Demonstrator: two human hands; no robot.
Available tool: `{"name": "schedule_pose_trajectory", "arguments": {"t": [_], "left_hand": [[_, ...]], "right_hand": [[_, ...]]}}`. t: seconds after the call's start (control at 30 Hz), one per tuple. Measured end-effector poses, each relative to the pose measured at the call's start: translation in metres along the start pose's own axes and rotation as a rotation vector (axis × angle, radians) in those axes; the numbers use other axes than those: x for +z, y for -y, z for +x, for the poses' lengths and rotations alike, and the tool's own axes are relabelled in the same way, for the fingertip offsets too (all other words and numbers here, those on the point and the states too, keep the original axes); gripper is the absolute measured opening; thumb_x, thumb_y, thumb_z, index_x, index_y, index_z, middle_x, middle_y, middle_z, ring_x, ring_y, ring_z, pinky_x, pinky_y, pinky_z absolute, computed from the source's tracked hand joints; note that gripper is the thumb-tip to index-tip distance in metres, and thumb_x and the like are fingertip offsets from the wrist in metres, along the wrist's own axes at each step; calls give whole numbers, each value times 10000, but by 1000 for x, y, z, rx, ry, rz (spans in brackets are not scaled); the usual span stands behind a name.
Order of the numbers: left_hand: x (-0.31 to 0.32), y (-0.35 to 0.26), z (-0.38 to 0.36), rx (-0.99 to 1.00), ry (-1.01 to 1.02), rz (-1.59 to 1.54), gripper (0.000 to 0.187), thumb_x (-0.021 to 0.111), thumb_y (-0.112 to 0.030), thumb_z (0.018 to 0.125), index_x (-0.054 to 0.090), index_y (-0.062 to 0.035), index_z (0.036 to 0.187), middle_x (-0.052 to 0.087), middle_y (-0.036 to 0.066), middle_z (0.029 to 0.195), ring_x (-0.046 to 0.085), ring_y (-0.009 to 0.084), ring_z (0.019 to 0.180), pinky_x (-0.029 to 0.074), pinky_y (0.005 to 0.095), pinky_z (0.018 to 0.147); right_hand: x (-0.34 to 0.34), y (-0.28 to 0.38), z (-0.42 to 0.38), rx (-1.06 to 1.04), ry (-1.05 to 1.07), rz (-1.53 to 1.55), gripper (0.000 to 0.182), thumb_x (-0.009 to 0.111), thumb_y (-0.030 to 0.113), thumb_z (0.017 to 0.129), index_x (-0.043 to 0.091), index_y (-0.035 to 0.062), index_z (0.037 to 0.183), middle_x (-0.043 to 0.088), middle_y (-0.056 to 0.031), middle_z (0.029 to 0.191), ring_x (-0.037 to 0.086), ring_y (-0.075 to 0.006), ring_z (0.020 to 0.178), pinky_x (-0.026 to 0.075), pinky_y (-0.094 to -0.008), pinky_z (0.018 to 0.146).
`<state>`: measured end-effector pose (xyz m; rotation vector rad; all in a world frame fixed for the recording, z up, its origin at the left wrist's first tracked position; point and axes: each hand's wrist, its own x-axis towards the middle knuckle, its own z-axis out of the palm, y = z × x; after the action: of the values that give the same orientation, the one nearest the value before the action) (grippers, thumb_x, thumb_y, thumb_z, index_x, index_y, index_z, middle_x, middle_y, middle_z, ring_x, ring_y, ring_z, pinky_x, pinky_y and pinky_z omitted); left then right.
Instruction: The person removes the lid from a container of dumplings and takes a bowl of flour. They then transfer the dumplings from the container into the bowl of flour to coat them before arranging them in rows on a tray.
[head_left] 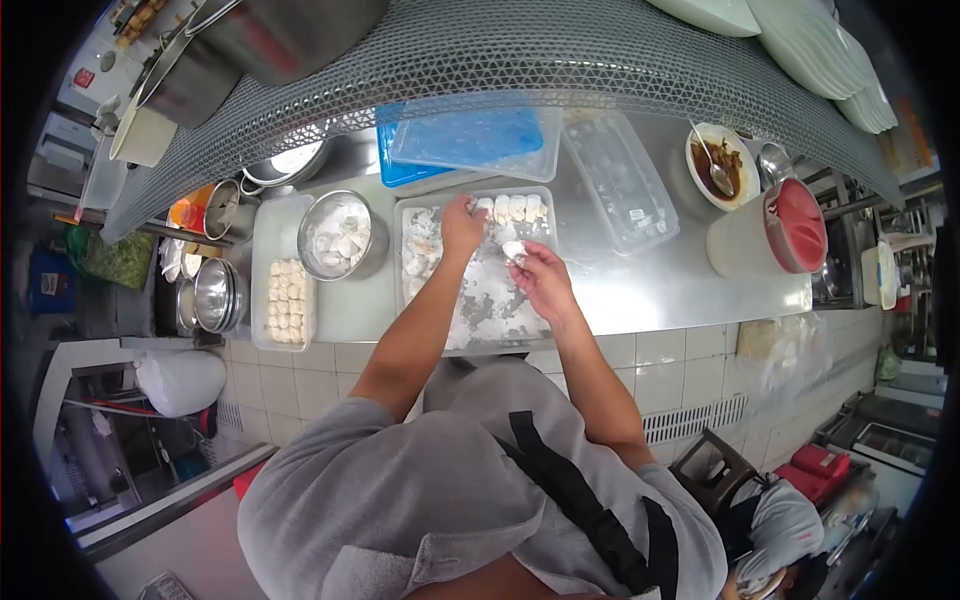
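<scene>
A shallow plastic tray (548, 305) dusted with white powder lies in front of me. Along its far edge stands a row of white dough pieces (518, 208). My left hand (462, 224) is at the left end of that row, its fingers bent down around something I cannot make out. Over the tray's right part, my right hand (541, 280) pinches a small white dough piece (513, 249) between thumb and fingers. Left of the tray, a steel bowl (340, 236) holds floury white pieces. Farther left, a plastic box (266, 215) contains rows of pale dough pieces.
Behind the tray lie blue and clear lids (465, 135), with a clear container (622, 185) to their right. A bowl of dark sauce with a spoon (722, 168) and a pink-lined tub (795, 228) stand right. A mesh shelf (480, 65) overhangs the counter.
</scene>
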<state>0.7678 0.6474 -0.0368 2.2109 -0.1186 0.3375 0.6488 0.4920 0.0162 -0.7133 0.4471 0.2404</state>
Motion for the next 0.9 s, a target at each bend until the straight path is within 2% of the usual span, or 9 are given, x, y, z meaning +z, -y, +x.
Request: {"name": "schedule_pose_trajectory", "arguments": {"t": [0.07, 0.37, 0.43, 0.47, 0.53, 0.63, 0.73, 0.8, 0.9], "left_hand": [[-6, -8, -5, -75, -10, 135, 326, 751, -191, 710, 618, 12, 928, 652, 205, 812, 623, 402, 774, 484, 444, 687], [-7, -17, -1, -186, 94, 19, 314, 736, -192, 735, 611, 17, 934, 650, 224, 833, 628, 405, 780, 496, 453, 700], [-29, -19, -4, -65, 86, -1, 331, 739, -206, 754, 613, 20, 961, 659, 212, 842, 645, 369, 760, 506, 421, 692], [-44, -21, -6, 55, 70, -9, 348, 742, -219, 772, 614, 24, 987, 668, 201, 852, 661, 333, 740, 516, 390, 683], [-81, -35, -11, 8, 174, -63, 330, 732, -207, 789, 613, 21, 997, 670, 188, 867, 663, 301, 744, 517, 371, 686], [-134, -46, -16, -50, 299, -126, 294, 715, -184, 814, 614, 14, 1007, 674, 157, 871, 659, 230, 744, 515, 330, 682], [-192, -60, -14, -210, 356, -244, 249, 697, -151, 830, 619, 9, 1004, 672, 116, 834, 638, 147, 730, 503, 284, 657], [-227, -40, -14, 1, 249, -220, 243, 694, -141, 828, 623, 9, 1007, 673, 114, 827, 635, 150, 710, 500, 284, 638], [-285, -7, 0, -38, 104, -73, 220, 679, -102, 823, 627, 9, 1006, 674, 122, 836, 634, 178, 694, 500, 303, 637]], "right_hand": [[-3, 2, 1, -8, 4, -10, 265, 543, -46, 879, 529, 5, 1139, 619, -115, 1027, 641, -195, 888, 550, -272, 770], [3, 2, 8, -67, -2, -159, 244, 593, -51, 854, 542, -8, 1089, 622, -120, 1067, 649, -197, 920, 556, -282, 731], [11, 4, 6, -299, -212, -960, 223, 640, -25, 804, 589, 25, 1016, 610, -93, 1054, 643, -188, 862, 523, -310, 712], [12, 4, 7, -303, -227, -964, 223, 640, -25, 804, 589, 25, 1016, 610, -93, 1054, 643, -188, 862, 523, -310, 712], [14, 2, 12, -805, -287, -1334, 233, 652, -23, 741, 611, 34, 963, 594, -106, 1011, 627, -250, 806, 512, -359, 679], [20, 9, 23, -1117, -364, -1738, 224, 635, 9, 733, 606, 31, 954, 571, -135, 996, 601, -310, 768, 510, -398, 666], [12, 13, 46, -1121, -504, -2067, 194, 613, 81, 757, 617, 46, 947, 573, -139, 1053, 584, -302, 893, 482, -408, 763], [15, 8, 46, -1020, -526, -2215, 198, 618, 94, 755, 638, 57, 948, 575, -141, 1080, 551, -310, 994, 453, -415, 822], [56, -4, 37, -1014, -478, -2172, 207, 645, 95, 742, 659, 65, 947, 583, -139, 1090, 547, -315, 1009, 450, -418, 824]]}}
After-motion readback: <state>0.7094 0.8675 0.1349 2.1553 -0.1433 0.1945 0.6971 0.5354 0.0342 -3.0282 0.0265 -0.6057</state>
